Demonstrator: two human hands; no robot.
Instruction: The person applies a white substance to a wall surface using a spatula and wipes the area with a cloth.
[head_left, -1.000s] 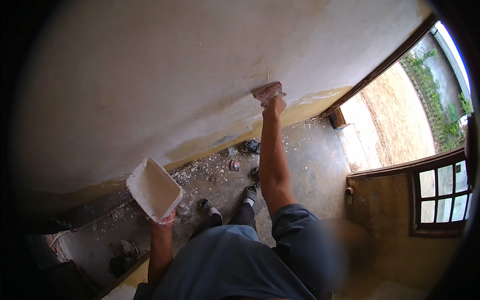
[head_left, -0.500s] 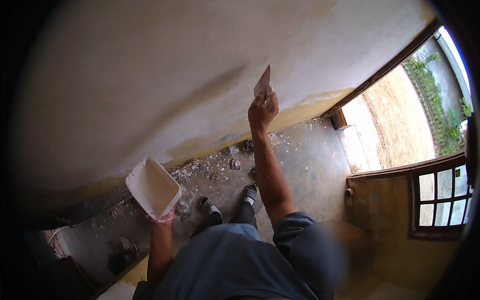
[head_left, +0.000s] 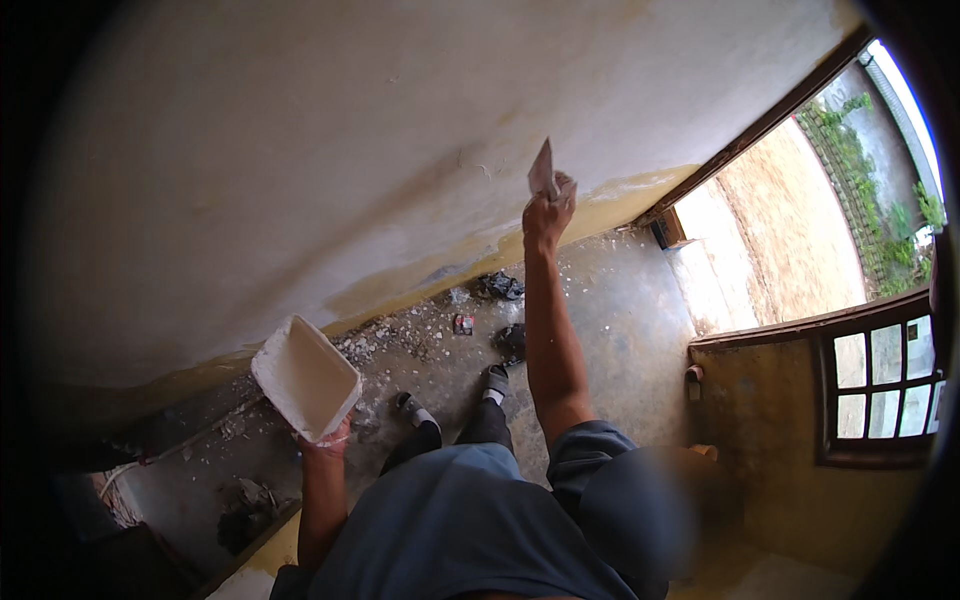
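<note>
So the right hand (head_left: pixel 550 208), upper middle of the frame, has its fingers closed around a flat scraper (head_left: pixel 542 172), blade pointing up in front of the pale wall (head_left: pixel 300 150); can't tell if it's touching. Left hand (head_left: pixel 326 440), lower left, grips the near end of a whitish tub (head_left: pixel 278 387), tilted, fingers partly hidden. White crumbs (head_left: pixel 360 347) litter the floor (head_left: pixel 630 320) around the middle, near a dark crumpled bag (head_left: pixel 500 286).
</note>
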